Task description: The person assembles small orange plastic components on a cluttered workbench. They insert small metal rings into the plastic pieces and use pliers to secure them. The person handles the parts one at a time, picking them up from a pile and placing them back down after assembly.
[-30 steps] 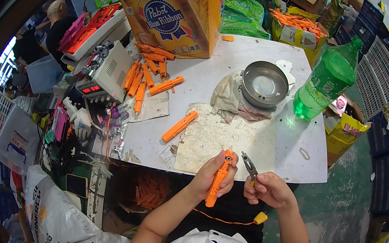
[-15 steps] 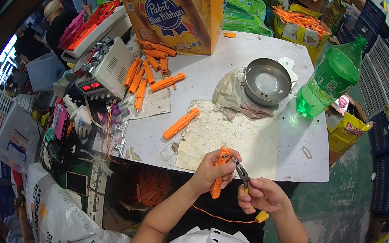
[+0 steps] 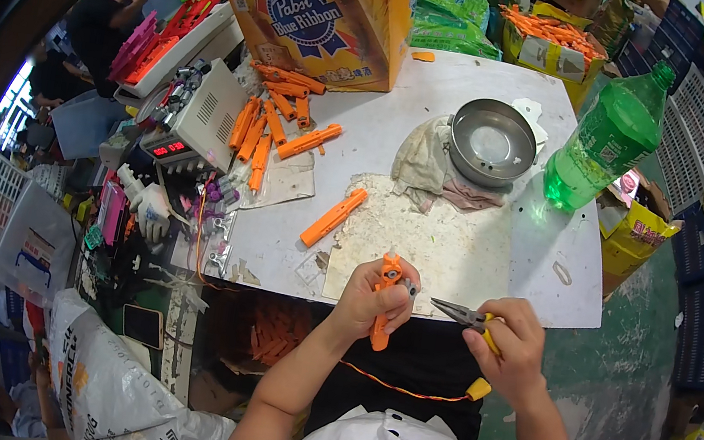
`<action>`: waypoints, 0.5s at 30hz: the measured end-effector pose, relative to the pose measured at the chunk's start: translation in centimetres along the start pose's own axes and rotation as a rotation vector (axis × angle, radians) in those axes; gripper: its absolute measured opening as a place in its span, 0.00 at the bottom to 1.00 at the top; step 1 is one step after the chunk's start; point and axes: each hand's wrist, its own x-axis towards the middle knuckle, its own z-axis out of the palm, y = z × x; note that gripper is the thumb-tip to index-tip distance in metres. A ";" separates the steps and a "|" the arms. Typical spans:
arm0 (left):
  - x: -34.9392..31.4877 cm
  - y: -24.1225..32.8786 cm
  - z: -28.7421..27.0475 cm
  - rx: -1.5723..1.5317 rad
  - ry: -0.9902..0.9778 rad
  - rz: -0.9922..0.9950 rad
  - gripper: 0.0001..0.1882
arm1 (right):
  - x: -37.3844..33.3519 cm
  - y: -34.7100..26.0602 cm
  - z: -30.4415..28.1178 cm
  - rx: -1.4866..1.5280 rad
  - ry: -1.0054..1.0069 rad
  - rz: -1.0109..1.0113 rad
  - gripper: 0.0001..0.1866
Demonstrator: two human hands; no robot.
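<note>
Upright in my left hand [image 3: 350, 308] is an orange plastic piece [image 3: 390, 270], its lower end sticking out below my fingers. A small dark round part [image 3: 411, 290] shows beside my thumb; whether it is fixed to the orange piece I cannot tell. My right hand [image 3: 516, 349] is closed around the yellow handles of needle-nose pliers [image 3: 456, 312]. The dark jaws point left toward my left hand, apart from the orange piece. Below my hands hangs a yellow plastic end [image 3: 479, 389] on a thin red and yellow wire [image 3: 400, 391].
Similar orange pieces [image 3: 277, 133] lie heaped on the white table [image 3: 471, 79]. One orange piece [image 3: 334, 218] lies alone nearby. A metal bowl [image 3: 492, 143] rests on a rag [image 3: 421, 162]. Around stand a green bottle [image 3: 602, 134], a carton [image 3: 316, 26] and a box-shaped device [image 3: 204, 123].
The pliers have moved right, away from the orange piece, with my right hand. My left hand has shifted slightly left with the piece. The view has moved slightly.
</note>
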 end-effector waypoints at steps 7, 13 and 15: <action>-0.6 0.5 0.2 -0.002 -0.022 -0.128 0.15 | 2.3 -0.7 -2.5 -0.437 -0.042 -0.303 0.13; -0.7 0.9 -0.1 0.043 0.002 -0.217 0.13 | 2.2 -0.3 -2.7 -0.483 -0.086 -0.335 0.13; -0.7 1.1 -0.2 0.077 0.016 -0.249 0.13 | 2.2 -0.2 -2.6 -0.495 -0.095 -0.341 0.13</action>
